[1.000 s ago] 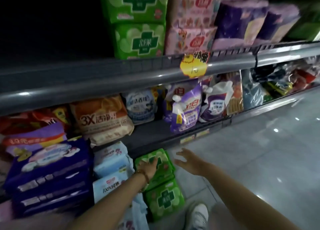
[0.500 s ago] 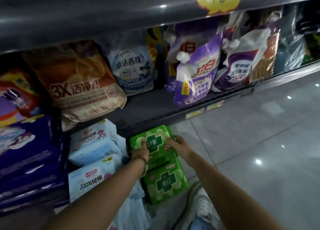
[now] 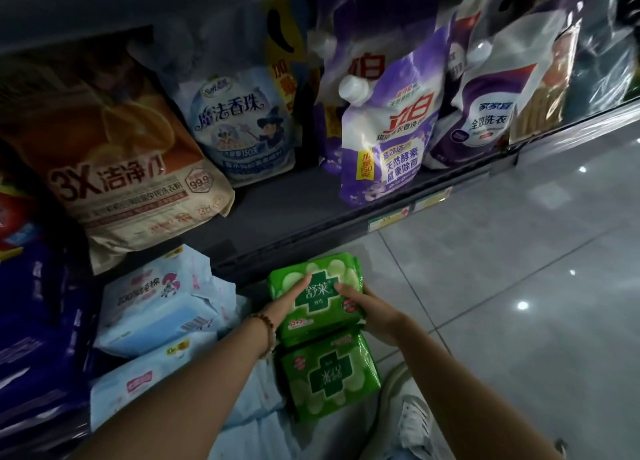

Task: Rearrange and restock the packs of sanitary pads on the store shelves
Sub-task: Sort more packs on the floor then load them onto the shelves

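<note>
A green pack of sanitary pads (image 3: 317, 297) lies low in front of the bottom shelf. My left hand (image 3: 289, 298) lies on its left side with the fingers stretched flat over the top. My right hand (image 3: 367, 309) grips its right edge, fingers curled over the pack. A second green pack (image 3: 329, 376) lies directly below it, nearer to me, touched by neither hand. Left of both are light blue pad packs (image 3: 162, 304) and another light blue pack (image 3: 145, 380).
Dark blue packs (image 3: 38, 321) are stacked at far left. The shelf above (image 3: 287, 214) holds an orange detergent bag (image 3: 124, 169), a blue-white bag (image 3: 239, 124) and purple refill pouches (image 3: 388, 137). Grey tiled floor (image 3: 519, 286) lies to the right. A white shoe (image 3: 415, 421) is below.
The view dropped and came closer to the floor-level packs. Both hands reached forward and closed in on the upper green pack, the right hand going from spread in the air to gripping its edge.
</note>
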Tool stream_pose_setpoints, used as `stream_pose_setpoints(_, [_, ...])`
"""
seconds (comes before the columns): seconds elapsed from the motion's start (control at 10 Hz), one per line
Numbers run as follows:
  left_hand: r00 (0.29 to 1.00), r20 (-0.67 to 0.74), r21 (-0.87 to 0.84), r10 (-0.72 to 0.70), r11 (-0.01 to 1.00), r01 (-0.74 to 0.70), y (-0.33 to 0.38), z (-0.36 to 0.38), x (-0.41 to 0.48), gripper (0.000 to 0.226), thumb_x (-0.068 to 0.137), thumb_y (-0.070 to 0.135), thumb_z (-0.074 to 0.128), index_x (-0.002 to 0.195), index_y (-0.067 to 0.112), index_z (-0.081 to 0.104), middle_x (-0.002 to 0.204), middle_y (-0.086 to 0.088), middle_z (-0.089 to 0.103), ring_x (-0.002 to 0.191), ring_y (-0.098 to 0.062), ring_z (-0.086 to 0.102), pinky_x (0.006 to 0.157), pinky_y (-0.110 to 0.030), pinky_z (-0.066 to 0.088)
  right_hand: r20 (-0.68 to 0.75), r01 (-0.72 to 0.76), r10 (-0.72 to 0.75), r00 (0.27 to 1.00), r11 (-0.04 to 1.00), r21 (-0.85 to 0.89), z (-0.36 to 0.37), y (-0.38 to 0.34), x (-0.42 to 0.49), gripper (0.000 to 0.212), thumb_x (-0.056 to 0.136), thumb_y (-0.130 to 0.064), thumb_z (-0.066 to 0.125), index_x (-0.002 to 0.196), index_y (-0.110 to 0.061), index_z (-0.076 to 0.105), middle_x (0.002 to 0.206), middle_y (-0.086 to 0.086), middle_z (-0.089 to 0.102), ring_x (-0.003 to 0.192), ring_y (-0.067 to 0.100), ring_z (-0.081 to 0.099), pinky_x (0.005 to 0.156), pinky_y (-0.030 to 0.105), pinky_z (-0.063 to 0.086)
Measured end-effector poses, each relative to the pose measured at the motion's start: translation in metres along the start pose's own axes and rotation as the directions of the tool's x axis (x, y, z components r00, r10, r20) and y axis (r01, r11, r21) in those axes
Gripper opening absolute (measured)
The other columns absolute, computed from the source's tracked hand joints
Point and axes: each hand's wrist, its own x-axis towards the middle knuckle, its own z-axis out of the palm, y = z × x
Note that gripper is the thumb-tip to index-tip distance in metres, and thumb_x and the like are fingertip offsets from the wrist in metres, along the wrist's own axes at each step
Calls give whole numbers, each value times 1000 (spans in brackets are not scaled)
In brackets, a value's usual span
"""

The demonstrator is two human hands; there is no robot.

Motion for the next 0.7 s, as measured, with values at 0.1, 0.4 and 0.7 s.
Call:
stream_pose_setpoints(0.1, [992, 129, 68, -18, 998, 9, -11, 10, 31, 102, 48, 73, 77, 127, 11, 57, 129, -12, 59, 109, -28, 61, 90, -35, 52, -90, 32, -27, 996, 998, 49, -16, 1, -9, 78, 65, -47, 80, 132, -24, 47, 118, 7, 69, 110, 28, 65, 103, 49, 45])
stream_pose_setpoints(0.4, [953, 230, -83, 199, 979, -185, 17, 65, -29, 81, 47, 66, 84, 118, 34, 63, 113, 6, 70, 106, -19, 65, 97, -45, 50, -155, 184, -183, 971, 983, -5, -50, -58, -100, 72, 65, -34, 79, 130, -24, 51, 117, 8, 69, 110, 30, 64, 103, 47, 47])
stream_pose_setpoints(0.7, [728, 406, -194, 553, 830, -523, 74, 94, -178, 82, 48, 56, 88, 120, 29, 61, 115, 0, 69, 103, -21, 68, 92, -43, 53, -198, 492, -521, 830, 852, -180, -1, -135, -273, 63, 71, -20, 74, 129, -24, 52, 115, 2, 71, 104, 24, 68, 84, 35, 57])
